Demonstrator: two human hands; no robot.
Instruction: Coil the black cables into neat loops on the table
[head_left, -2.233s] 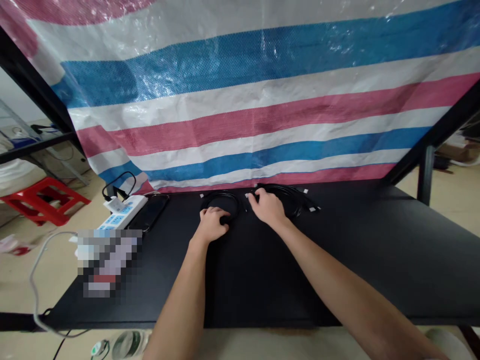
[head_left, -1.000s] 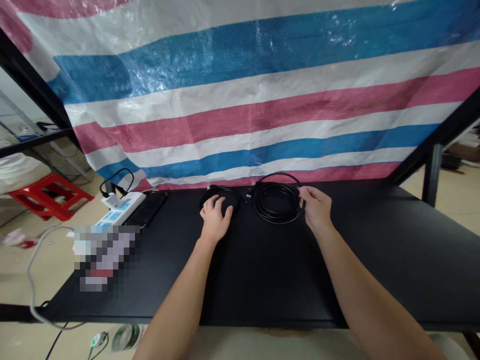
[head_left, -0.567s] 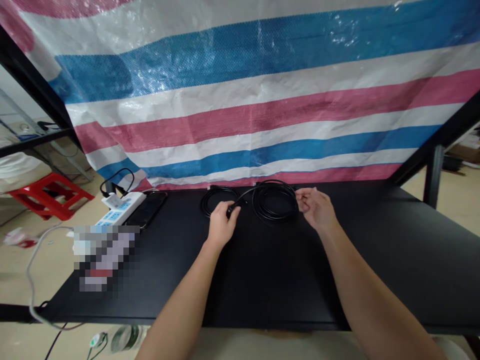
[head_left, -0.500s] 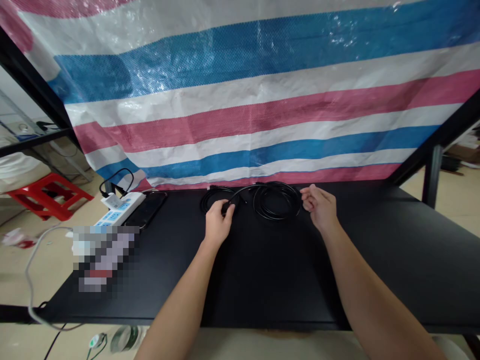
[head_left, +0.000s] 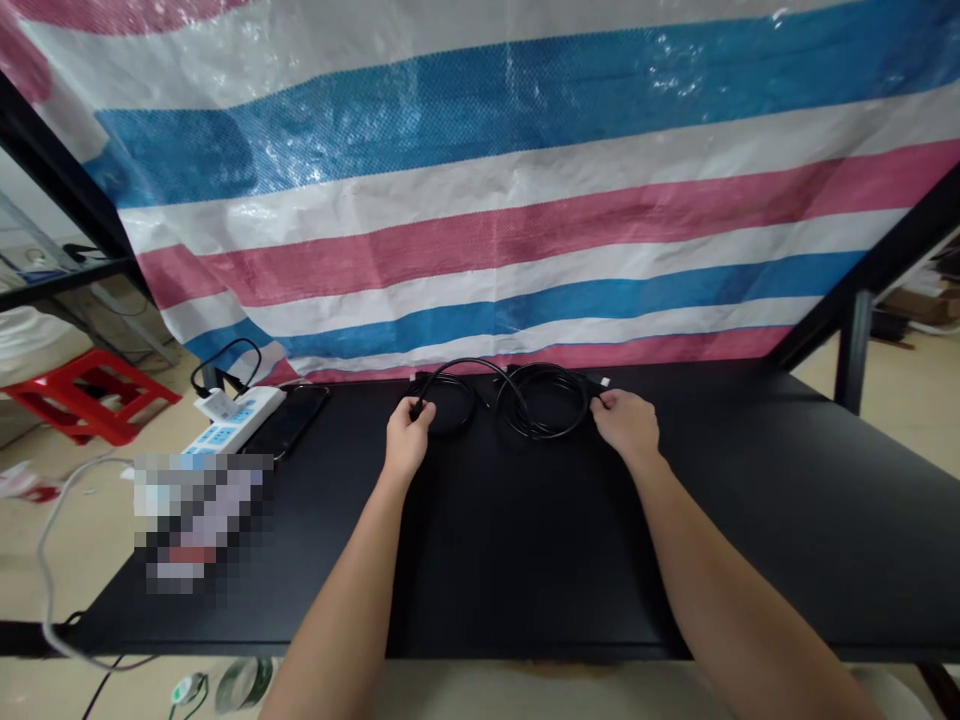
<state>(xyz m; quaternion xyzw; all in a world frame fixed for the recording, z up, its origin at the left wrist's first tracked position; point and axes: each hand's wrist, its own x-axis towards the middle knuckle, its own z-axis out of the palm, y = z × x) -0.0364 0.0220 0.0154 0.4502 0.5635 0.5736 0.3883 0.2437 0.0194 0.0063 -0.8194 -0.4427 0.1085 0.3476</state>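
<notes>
Two coils of black cable lie at the back of the black table. My left hand (head_left: pixel 409 435) is closed, pinching one end of a cable (head_left: pixel 471 361) that arches over to the right-hand coil (head_left: pixel 541 434). Under that arch lies the left-hand coil (head_left: pixel 474 405), partly hidden by my left hand. At the right edge of the right-hand coil, my right hand (head_left: pixel 628 420) pinches a black cable end, whose pale plug tip (head_left: pixel 604 382) sticks up past the fingers.
On the left stand a white power strip (head_left: pixel 244 415) with a plugged-in charger and a dark phone (head_left: pixel 289 422). A blurred-out item (head_left: pixel 214 510) lies nearer. Striped plastic sheeting (head_left: pixel 487 240) hangs behind the black table (head_left: pixel 517 560). A red stool (head_left: pixel 97 400) is on the floor.
My left hand has moved left with the cable end, raising a higher arch. My right hand has turned palm-down and closed at the right-hand coil's edge, where a pale plug tip now shows.
</notes>
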